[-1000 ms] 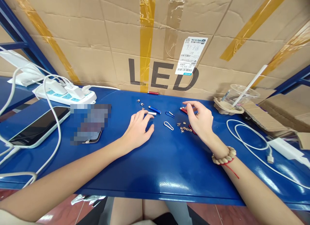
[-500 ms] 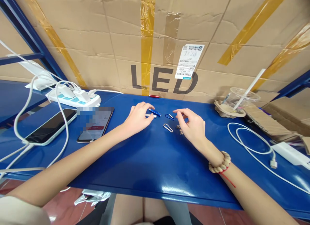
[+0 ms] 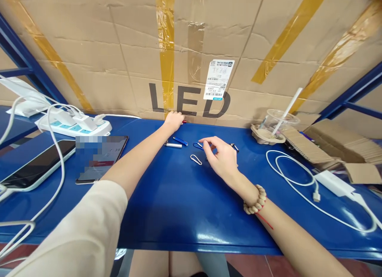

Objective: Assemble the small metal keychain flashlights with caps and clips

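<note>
Left hand [image 3: 174, 120] now stretched far forward, fingers curled over small red metal tube [image 3: 184, 121] at cardboard wall; grip unclear. Right hand [image 3: 220, 157] half-open, empty, fingertips beside blue wire clip [image 3: 197, 145]; silver wire clip [image 3: 195, 159] just left.

- The scene is bright and evenly lit; the light seems to come from above and a little behind the camera.
- The glossy blue table [image 3: 185, 205] shows white glare patches near its front edge, and softer ones at the right.
- Shadows are short and soft: a faint one lies under the right hand [image 3: 222, 159], another below the cardboard wall [image 3: 119, 70] where it meets the table.
- The wide lens bends straight lines strongly; the blue frame bars [image 3: 355, 94] lean outward at both sides.
- The centre is sharp, and the letters on the cardboard read clearly.
- The sleeve [image 3: 80, 237] at the lower left is close and slightly soft.
- One rectangle on the phone screen [image 3: 92, 159] is pixelated.
</note>
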{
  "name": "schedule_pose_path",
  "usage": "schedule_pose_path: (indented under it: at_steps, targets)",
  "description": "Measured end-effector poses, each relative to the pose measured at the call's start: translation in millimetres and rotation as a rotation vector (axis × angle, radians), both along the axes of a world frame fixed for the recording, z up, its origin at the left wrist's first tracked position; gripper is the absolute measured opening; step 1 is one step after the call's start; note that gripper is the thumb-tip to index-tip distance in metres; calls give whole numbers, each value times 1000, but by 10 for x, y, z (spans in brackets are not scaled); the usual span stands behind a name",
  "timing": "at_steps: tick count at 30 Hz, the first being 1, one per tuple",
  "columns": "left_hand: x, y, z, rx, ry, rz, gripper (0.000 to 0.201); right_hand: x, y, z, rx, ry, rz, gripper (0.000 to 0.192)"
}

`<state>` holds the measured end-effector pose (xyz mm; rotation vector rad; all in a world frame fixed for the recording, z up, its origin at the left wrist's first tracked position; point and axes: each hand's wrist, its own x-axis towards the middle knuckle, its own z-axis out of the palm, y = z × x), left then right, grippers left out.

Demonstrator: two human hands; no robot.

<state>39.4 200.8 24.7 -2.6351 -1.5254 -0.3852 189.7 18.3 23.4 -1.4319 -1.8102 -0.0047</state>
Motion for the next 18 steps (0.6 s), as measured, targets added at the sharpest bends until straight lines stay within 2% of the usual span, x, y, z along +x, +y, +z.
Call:
schedule_pose_path:
  at_steps: [5, 10, 15, 18]
  targets:
    - [-7, 62, -66, 10, 64, 20, 15, 11, 18, -20, -1, 27, 10, 22]
    - [3, 66, -59, 29, 142, -2, 21, 25, 35, -19, -19, 23, -14, 24]
    - [-6, 14, -15, 45, 215, -77, 19, 57, 68, -10, -4, 54, -48, 24]
    - [36, -90, 30, 81, 242, -167, 18, 142, 120, 21, 57, 212, -84, 25]
